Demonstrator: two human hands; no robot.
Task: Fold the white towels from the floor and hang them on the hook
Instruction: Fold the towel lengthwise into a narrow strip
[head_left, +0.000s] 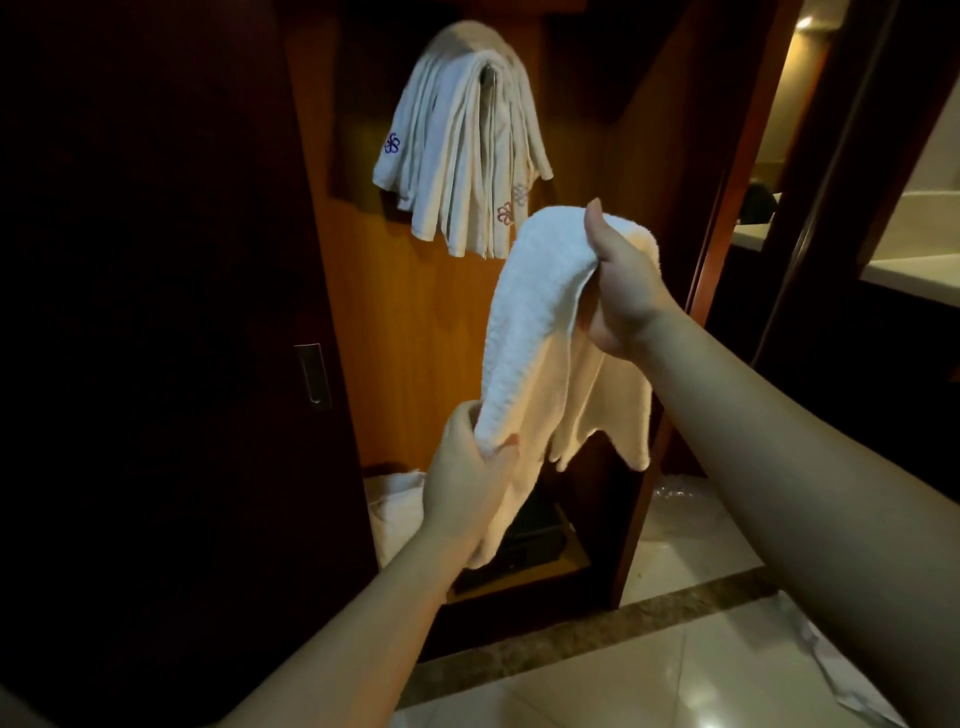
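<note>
The right hand (621, 283) pinches the upper end of a white towel (540, 332), thumb on top, arm reaching up and forward. The left hand (467, 493) grips the towel's lower end, fingers closed round it, so the fold runs slanting between them and the loose edges hang below. Behind, a bunch of folded towels (462, 150) hangs high on the wooden panel (410, 322); the hook itself is hidden. Another white cloth (389, 509), possibly a towel, lies low by the dark door (156, 312). The floor (649, 670) is pale tile.
</note>
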